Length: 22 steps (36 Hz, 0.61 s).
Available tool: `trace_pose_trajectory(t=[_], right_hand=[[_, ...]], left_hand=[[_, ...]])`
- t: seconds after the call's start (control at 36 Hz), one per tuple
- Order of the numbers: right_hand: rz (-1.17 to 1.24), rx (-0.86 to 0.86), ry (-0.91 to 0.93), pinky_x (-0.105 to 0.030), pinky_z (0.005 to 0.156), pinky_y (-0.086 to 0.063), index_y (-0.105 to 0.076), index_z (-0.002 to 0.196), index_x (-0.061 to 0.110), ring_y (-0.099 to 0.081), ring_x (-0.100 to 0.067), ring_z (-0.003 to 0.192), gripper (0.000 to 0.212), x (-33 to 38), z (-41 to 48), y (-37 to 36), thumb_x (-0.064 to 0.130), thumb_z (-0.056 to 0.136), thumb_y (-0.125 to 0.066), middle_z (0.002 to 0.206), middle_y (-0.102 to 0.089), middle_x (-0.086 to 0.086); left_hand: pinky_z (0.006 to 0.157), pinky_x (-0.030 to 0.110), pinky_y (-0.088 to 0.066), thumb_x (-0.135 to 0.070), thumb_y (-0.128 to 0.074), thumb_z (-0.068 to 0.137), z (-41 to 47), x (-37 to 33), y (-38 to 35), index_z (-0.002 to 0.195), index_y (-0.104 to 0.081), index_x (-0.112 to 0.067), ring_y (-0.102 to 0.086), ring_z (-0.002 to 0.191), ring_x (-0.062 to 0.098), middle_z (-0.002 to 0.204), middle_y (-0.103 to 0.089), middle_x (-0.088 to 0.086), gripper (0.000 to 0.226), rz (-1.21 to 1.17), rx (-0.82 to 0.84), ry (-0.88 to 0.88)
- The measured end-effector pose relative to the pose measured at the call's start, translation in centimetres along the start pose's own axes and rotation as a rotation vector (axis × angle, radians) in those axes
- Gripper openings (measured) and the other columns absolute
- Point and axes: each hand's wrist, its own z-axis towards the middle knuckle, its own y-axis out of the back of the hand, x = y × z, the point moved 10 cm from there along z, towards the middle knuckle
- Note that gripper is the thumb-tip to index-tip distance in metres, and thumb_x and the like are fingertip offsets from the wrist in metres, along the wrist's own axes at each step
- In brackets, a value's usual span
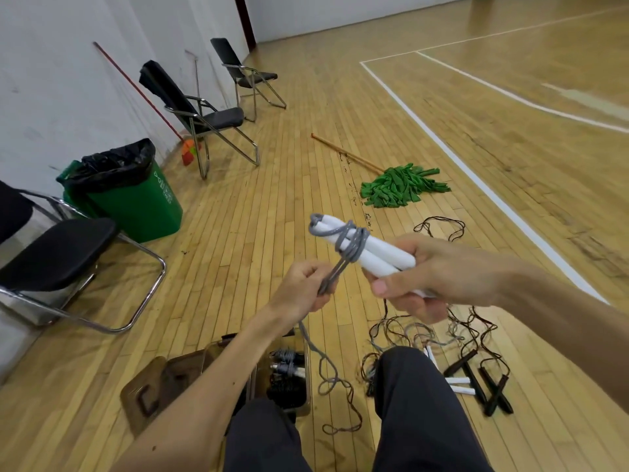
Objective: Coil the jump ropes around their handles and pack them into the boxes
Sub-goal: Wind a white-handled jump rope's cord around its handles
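Two white handles (384,254) lie clenched together in the right hand (439,277), long axis pointing up-left; the left hand (301,287) pinches the grey rope (354,240) just below their wrapped far end.

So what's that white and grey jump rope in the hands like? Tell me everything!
The jump rope with two white foam-looking handles is held above the wooden floor. The handles lie side by side, gripped at their near ends by the right hand. Its grey braided cord is wound a few turns around the handles near their far ends. The left hand pinches a doubled strand pulled down from the coil, and the loose rest trails to the floor.
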Motion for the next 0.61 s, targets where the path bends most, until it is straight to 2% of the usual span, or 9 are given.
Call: trace_pose_trajectory(t=[0.06,0.11,0.22,0.36,0.47,0.56,0.61], right_hand=[[0.016,-0.043,-0.018,-0.020,0.042,-0.037,-0.053,0.079,0.012,-0.036,-0.016,0.041,0.020,-0.5,-0.1,1.1,0.017,0.088,-0.070,0.057,-0.045,-0.007],[0.045,-0.099,-0.033,-0.020,0.042,-0.035,-0.053,0.081,0.012,-0.034,-0.015,0.042,0.021,-1.1,-0.1,2.0,0.018,0.087,-0.071,0.058,-0.045,-0.005],[0.060,-0.290,-0.057,-0.021,0.042,-0.031,-0.050,0.086,0.010,-0.031,-0.014,0.042,0.027,-2.3,0.2,4.6,0.016,0.087,-0.077,0.059,-0.044,-0.004],[0.028,-0.462,-0.095,-0.022,0.041,-0.028,-0.051,0.093,0.010,-0.033,-0.012,0.042,0.020,-3.6,-0.1,7.4,0.012,0.092,-0.071,0.061,-0.045,-0.003],[-0.037,-0.503,-0.123,-0.023,0.042,-0.029,-0.055,0.098,0.007,-0.036,-0.012,0.043,0.020,-4.5,0.2,7.9,0.014,0.091,-0.073,0.061,-0.047,-0.003],[0.004,-0.568,-0.125,-0.024,0.042,-0.030,-0.058,0.106,0.007,-0.036,-0.013,0.045,0.023,-5.1,0.2,8.9,0.016,0.091,-0.074,0.061,-0.048,-0.002],[0.020,-0.596,-0.128,-0.024,0.042,-0.030,-0.060,0.107,0.009,-0.036,-0.013,0.045,0.023,-5.4,0.3,9.4,0.017,0.091,-0.075,0.061,-0.048,-0.002]], left_hand=[[0.044,0.021,-0.024,-0.009,-0.037,0.106,-0.3,0.5,-0.3,0.065,-0.050,-0.013,-0.031,0.045,0.010,0.051,-0.040,-0.006,0.043,0.007,0.001,0.010],[0.045,0.022,-0.023,-0.010,-0.035,0.107,-0.8,0.4,-0.8,0.066,-0.051,-0.011,-0.030,0.045,0.009,0.053,-0.039,-0.005,0.043,-0.004,0.015,-0.016],[0.046,0.021,-0.022,-0.020,-0.031,0.109,-1.1,-0.3,-1.7,0.067,-0.051,-0.010,-0.029,0.044,0.006,0.048,-0.041,-0.010,0.048,-0.044,0.013,-0.038],[0.047,0.016,-0.025,-0.036,-0.038,0.103,-1.4,-0.7,-2.7,0.069,-0.051,-0.007,-0.029,0.046,0.004,0.053,-0.037,-0.011,0.047,-0.033,0.015,-0.086],[0.048,0.015,-0.028,-0.021,-0.047,0.104,-1.5,-0.1,-2.7,0.070,-0.053,-0.006,-0.032,0.047,0.005,0.055,-0.038,-0.007,0.038,-0.020,0.033,-0.077],[0.050,0.017,-0.034,-0.010,-0.050,0.102,-1.4,0.9,-2.8,0.080,-0.062,-0.003,-0.037,0.049,0.009,0.055,-0.042,-0.004,0.026,-0.008,0.056,-0.009],[0.051,0.018,-0.037,-0.010,-0.050,0.102,-1.5,1.5,-2.8,0.085,-0.066,-0.004,-0.040,0.050,0.009,0.055,-0.042,-0.006,0.024,-0.001,0.055,0.050]])
